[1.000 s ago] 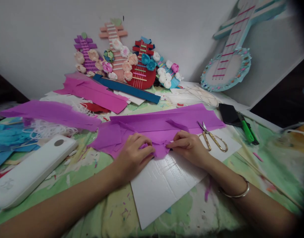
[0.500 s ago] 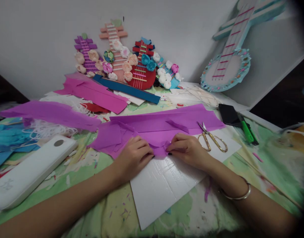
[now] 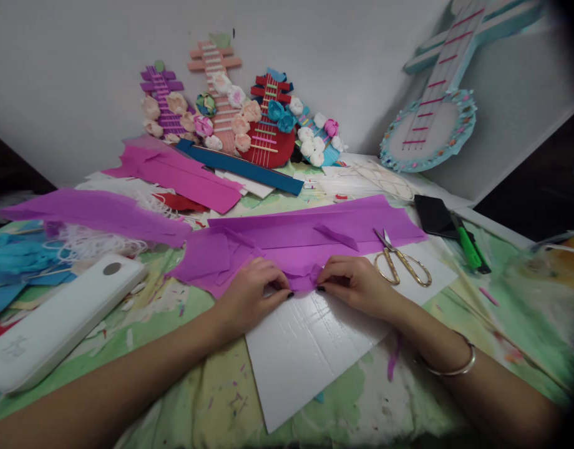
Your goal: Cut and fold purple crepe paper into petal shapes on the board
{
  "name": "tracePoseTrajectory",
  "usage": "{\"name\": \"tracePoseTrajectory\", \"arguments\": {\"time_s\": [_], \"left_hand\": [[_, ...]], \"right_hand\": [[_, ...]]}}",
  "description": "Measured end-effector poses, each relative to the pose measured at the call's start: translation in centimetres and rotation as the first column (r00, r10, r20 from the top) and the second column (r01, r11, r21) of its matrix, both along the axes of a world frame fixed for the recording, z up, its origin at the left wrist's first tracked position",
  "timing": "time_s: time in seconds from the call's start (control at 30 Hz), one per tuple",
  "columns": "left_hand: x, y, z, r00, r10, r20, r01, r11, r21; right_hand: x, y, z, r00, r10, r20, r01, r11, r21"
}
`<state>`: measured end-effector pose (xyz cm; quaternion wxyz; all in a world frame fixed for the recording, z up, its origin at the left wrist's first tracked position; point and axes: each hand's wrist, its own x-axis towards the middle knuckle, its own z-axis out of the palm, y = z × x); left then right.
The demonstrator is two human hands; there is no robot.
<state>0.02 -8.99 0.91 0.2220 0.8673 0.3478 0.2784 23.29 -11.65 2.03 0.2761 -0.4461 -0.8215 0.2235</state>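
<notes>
Between my two hands a small strip of purple crepe paper point(image 3: 302, 282) stretches over the white board point(image 3: 310, 349). My left hand point(image 3: 256, 290) pinches its left end, thumb and forefinger together. At the other end my right hand point(image 3: 350, 280) pinches a small gathered tuft of the strip. Larger purple crepe paper point(image 3: 287, 234) lies just behind, with loose cut pieces on it. Gold-handled scissors point(image 3: 402, 259) rest with blades slightly apart, right of my right hand, partly on the board.
A white power bank point(image 3: 62, 324) lies at the left near blue paper and white string. A green cutter point(image 3: 469, 249) and a black flat object point(image 3: 432, 215) are at the right. Decorated paper instruments point(image 3: 268, 143) lean on the back wall, behind a pink sheet point(image 3: 184, 178).
My left thumb and forefinger have shifted slightly, and a gap now shows between them behind the pinch. The right hand stays at the strip's right end, almost unmoved.
</notes>
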Motion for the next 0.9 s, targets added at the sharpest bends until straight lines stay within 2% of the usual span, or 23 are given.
{"name": "tracePoseTrajectory", "arguments": {"time_s": [0.23,0.47,0.9], "left_hand": [[-0.05,0.15,0.15,1.000,0.019,-0.015,-0.019,1.000,-0.017],[0.15,0.17,0.19,0.999,0.019,-0.030,-0.020,0.999,-0.042],[0.50,0.30,0.77,0.998,0.018,-0.060,-0.025,0.992,-0.128]], "right_hand": [[-0.23,0.10,-0.02,0.997,-0.072,0.013,0.072,0.995,-0.068],[-0.63,0.13,-0.44,0.983,-0.176,-0.045,0.168,0.975,-0.148],[-0.82,0.50,-0.64,0.970,-0.232,-0.071,0.207,0.944,-0.257]]}}
